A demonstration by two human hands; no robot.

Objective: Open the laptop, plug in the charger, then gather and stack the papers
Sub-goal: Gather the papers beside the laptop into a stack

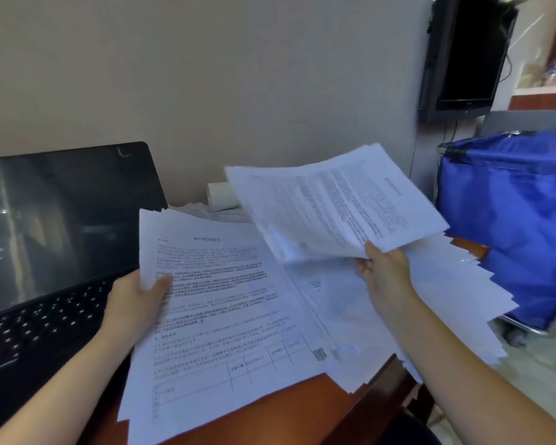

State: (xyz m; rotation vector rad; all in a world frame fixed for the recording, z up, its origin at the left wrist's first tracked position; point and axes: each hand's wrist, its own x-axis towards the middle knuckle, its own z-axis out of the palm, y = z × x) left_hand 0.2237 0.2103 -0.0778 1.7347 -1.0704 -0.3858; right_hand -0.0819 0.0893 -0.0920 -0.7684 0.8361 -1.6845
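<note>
The black laptop (55,239) stands open at the left, its screen dark. My left hand (135,303) grips the left edge of a sheaf of printed papers (225,309), thumb on top, holding it over the laptop's right side and the table. My right hand (385,268) pinches the lower edge of a second bundle of papers (337,203), lifted and tilted above the table. Under both lies a fanned spread of loose sheets (446,309) that overhangs the table's right edge. No charger is visible.
The reddish-brown table (289,403) shows at the bottom. A white paper roll (220,195) stands by the wall behind the papers. A blue fabric cart (514,220) stands right of the table. A dark monitor (466,56) hangs on the wall above it.
</note>
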